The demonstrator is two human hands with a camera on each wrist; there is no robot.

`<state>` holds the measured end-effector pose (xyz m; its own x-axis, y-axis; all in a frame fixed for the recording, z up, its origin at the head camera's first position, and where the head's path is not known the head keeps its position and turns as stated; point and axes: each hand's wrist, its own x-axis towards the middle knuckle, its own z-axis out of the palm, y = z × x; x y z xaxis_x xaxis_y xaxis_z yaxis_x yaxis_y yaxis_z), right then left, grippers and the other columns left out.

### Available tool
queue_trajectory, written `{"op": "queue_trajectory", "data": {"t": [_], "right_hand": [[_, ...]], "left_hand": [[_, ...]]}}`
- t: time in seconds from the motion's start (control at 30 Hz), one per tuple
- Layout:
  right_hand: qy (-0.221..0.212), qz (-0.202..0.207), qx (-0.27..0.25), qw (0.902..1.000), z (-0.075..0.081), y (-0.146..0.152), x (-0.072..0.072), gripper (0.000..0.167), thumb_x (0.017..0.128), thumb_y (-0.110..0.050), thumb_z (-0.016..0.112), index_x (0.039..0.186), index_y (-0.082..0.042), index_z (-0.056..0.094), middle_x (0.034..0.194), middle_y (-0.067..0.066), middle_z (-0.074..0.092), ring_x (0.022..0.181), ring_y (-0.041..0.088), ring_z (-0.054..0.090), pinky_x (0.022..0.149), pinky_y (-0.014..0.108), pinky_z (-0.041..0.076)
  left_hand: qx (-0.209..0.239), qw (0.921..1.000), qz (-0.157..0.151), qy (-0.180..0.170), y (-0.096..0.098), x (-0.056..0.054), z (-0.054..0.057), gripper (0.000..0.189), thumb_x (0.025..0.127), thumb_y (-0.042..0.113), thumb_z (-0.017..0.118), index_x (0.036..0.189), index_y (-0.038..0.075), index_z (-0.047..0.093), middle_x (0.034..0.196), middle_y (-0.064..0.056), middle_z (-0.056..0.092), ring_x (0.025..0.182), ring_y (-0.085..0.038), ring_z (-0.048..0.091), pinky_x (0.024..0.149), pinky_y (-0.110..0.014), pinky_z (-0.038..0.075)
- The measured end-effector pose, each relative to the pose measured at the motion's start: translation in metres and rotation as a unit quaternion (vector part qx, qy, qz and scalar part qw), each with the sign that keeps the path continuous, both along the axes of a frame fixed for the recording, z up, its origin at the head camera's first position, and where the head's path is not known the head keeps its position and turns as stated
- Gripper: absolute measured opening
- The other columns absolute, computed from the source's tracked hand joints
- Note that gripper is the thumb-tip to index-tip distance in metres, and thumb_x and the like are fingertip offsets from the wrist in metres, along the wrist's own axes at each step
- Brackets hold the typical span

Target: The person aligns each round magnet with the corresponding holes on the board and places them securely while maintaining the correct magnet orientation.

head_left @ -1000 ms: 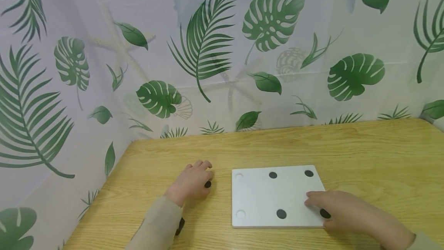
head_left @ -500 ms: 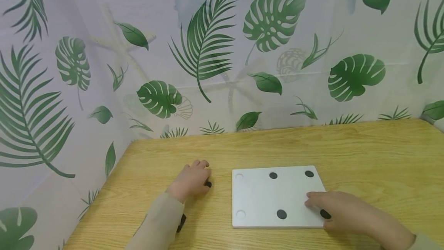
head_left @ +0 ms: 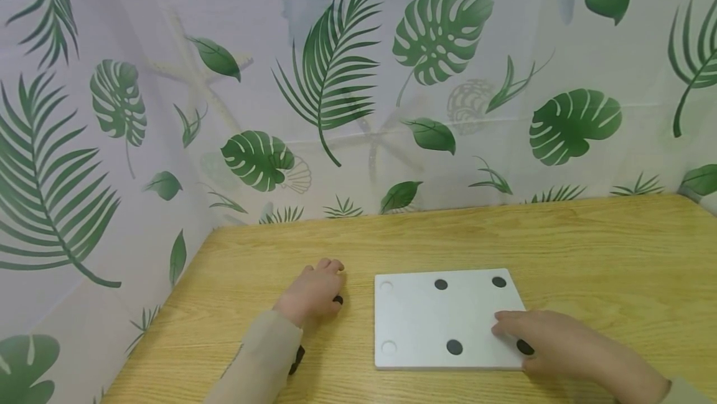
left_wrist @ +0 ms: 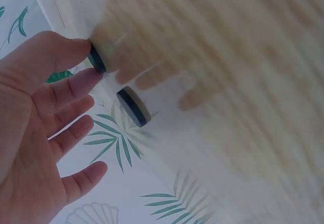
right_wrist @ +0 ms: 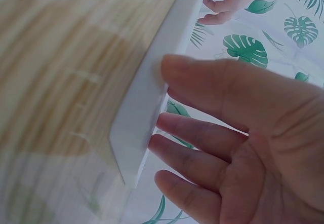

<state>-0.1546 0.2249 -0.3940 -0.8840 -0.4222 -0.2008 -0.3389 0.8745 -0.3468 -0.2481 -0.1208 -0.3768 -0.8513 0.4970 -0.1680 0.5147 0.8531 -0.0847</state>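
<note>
My left hand (head_left: 313,292) pinches a small black disc (left_wrist: 96,58) between thumb and index finger, low over the table left of the board. A second black disc (left_wrist: 133,106) lies on the tabletop close to those fingers. At the right end of a flat white board (head_left: 426,317), my right hand (head_left: 566,342) holds on: its thumb lies along the near edge (right_wrist: 147,92) and its fingers reach over the top. Several black discs (head_left: 454,347) sit in the board's middle and right; one is partly covered by the right hand. Two round recesses (head_left: 388,347) at the left hold no disc.
The wooden table (head_left: 448,236) extends behind and to both sides of the board. A white cloth (head_left: 358,80) printed with green leaves hangs along the back and left. Something black (head_left: 297,359) shows under the left sleeve.
My left hand shifts only slightly, staying left of the board. The right hand and the board keep their places.
</note>
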Motion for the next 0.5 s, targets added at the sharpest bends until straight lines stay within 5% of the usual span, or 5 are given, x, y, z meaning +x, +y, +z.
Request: {"op": "queue_trajectory", "data": {"t": [0.07,0.2,0.5], "right_hand": [[0.005,0.003,0.002,1.0000,0.000,0.000,0.001,0.041,0.072,-0.003,0.075,0.112,-0.009,0.067,0.126,0.013,0.060,0.115,0.037,0.056,0.094,0.052,0.043],[0.012,0.007,0.003,0.9999,-0.001,0.000,0.001,0.041,0.071,-0.003,0.075,0.111,-0.009,0.066,0.125,0.013,0.060,0.114,0.036,0.056,0.094,0.051,0.044],[0.011,0.004,-0.002,0.9999,-0.001,0.001,0.001,0.042,0.071,-0.002,0.075,0.112,-0.009,0.066,0.126,0.013,0.059,0.114,0.036,0.056,0.094,0.052,0.044]], "left_hand": [[-0.006,0.9999,-0.007,-0.003,0.000,0.001,0.000,0.012,0.085,0.016,0.064,0.081,0.005,0.067,0.141,-0.008,0.044,0.130,-0.025,0.037,0.104,-0.046,0.036],[-0.024,0.9989,-0.039,0.005,0.002,0.003,0.002,0.030,0.083,0.018,0.066,0.057,0.013,0.052,0.142,-0.007,0.044,0.131,-0.024,0.036,0.102,-0.046,0.038],[-0.055,0.9901,-0.120,0.047,0.020,0.022,0.009,0.026,0.083,0.020,0.064,0.060,0.016,0.051,0.140,-0.006,0.046,0.129,-0.024,0.039,0.098,-0.044,0.042]]}}
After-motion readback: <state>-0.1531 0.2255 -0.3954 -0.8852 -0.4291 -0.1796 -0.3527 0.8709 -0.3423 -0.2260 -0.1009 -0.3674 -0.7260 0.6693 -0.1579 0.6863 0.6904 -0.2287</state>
